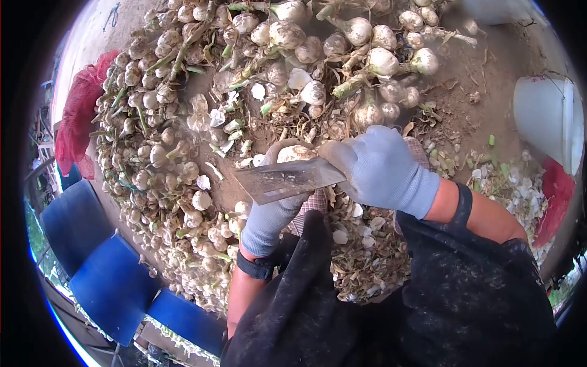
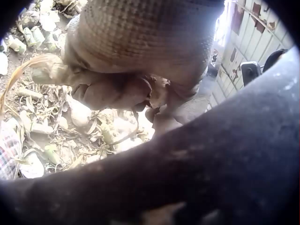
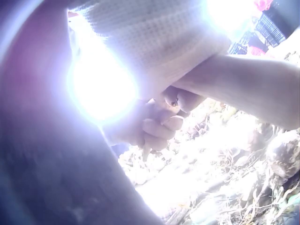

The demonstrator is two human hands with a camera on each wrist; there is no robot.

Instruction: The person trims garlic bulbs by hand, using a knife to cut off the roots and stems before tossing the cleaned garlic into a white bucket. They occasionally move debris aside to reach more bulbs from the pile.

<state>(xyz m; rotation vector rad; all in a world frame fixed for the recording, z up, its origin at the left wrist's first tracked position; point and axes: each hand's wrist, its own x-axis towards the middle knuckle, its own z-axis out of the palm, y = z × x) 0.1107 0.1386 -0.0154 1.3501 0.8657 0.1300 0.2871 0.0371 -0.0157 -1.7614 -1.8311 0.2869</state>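
In the head view my gloved right hand [image 1: 385, 171] grips a wide flat-bladed knife [image 1: 278, 182]. Its blade stretches leftward across the top of my left hand [image 1: 269, 223], hiding part of that hand. The left hand, also gloved, holds a garlic bulb [image 1: 296, 153] whose pale top shows just beyond the blade. A cut stem end [image 2: 47, 74] with a dry leaf juts out beside the glove in the left wrist view. Glare washes out much of the right wrist view, where the left hand's curled fingers [image 3: 159, 131] appear below the blade [image 3: 248, 84].
Garlic with stems [image 1: 287, 33] lies heaped ahead, and trimmed bulbs [image 1: 159, 156] are piled at left. Peelings [image 1: 367, 257] cover the ground between the legs. Blue tubs [image 1: 116, 281] and a red mesh bag [image 1: 82, 113] stand left; a white bucket [image 1: 547, 119] is at right.
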